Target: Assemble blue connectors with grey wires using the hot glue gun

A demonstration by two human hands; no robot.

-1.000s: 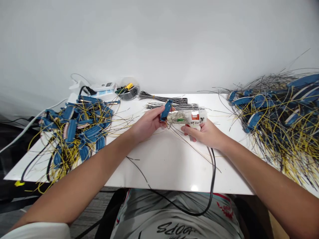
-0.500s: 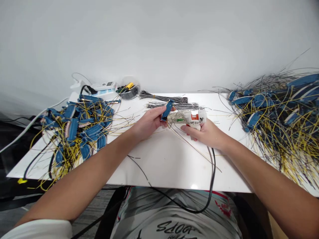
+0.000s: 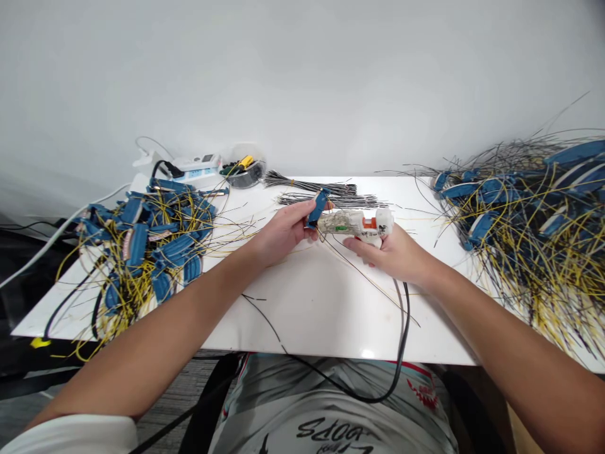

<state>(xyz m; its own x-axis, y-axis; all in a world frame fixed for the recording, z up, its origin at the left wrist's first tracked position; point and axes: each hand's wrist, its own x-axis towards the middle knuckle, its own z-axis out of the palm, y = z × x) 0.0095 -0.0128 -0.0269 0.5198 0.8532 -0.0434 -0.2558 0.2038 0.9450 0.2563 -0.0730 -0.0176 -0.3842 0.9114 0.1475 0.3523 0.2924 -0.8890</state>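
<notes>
Above the middle of the white table [image 3: 302,315], my left hand [image 3: 282,232] grips a small blue plastic part [image 3: 319,207] between thumb and fingers. Thin wires [image 3: 362,271] trail from that part down to the right. My right hand [image 3: 394,252] is wrapped round the handle of a white hot glue gun [image 3: 347,223], held sideways. Its worn, stained nozzle end points left and meets or nearly meets the blue part; contact is hard to tell. A black cord [image 3: 405,328] hangs from the glue gun over the table's front edge.
A heap of blue parts with yellow and black wires [image 3: 137,243] lies at the left, a larger heap [image 3: 534,233] at the right. Dark wire bundles [image 3: 321,186] lie behind my hands. A power strip [image 3: 196,169] and a round tub with tools [image 3: 246,173] stand at the back left.
The glue gun and my right hand have shifted very slightly to the right. My left hand and the blue part stay almost where they were.
</notes>
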